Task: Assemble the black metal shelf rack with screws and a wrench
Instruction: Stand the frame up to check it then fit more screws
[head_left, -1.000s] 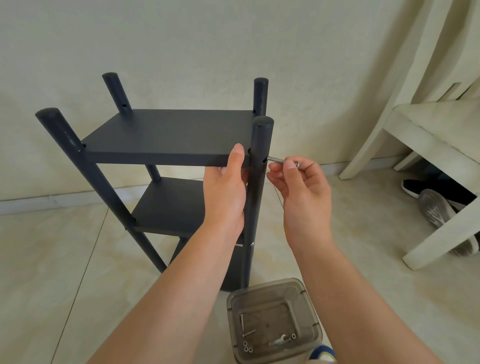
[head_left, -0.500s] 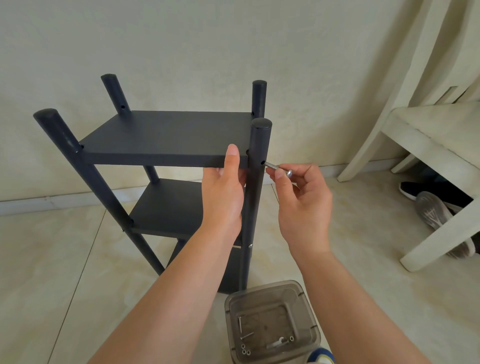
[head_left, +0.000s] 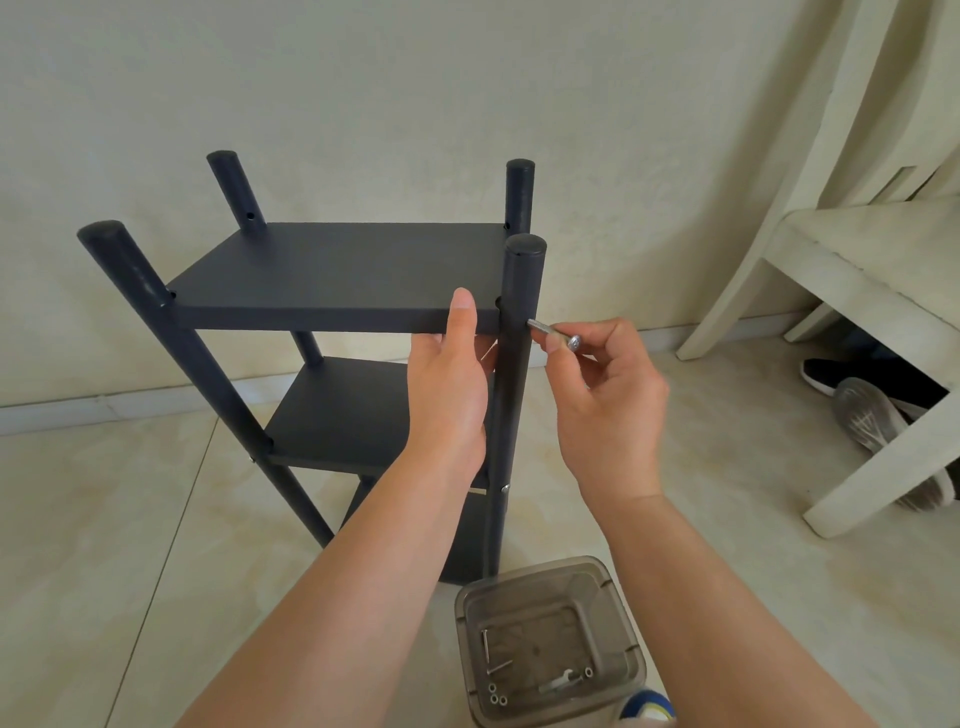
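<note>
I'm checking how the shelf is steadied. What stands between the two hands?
In the head view, the rack's black metal near-right post stands between the left hand and right hand.

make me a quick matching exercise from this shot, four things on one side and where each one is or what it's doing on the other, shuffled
Things
1. left hand
2. screw
3. plastic container
4. black shoe

Places or states
A. on the floor under the pale chair
B. tip at the hole in the near right post, pinched by the right hand
C. gripping the front edge of the top shelf
D. on the floor in front of the rack, holding spare screws and a small wrench

Pairs: 1-C, 2-B, 3-D, 4-A
</note>
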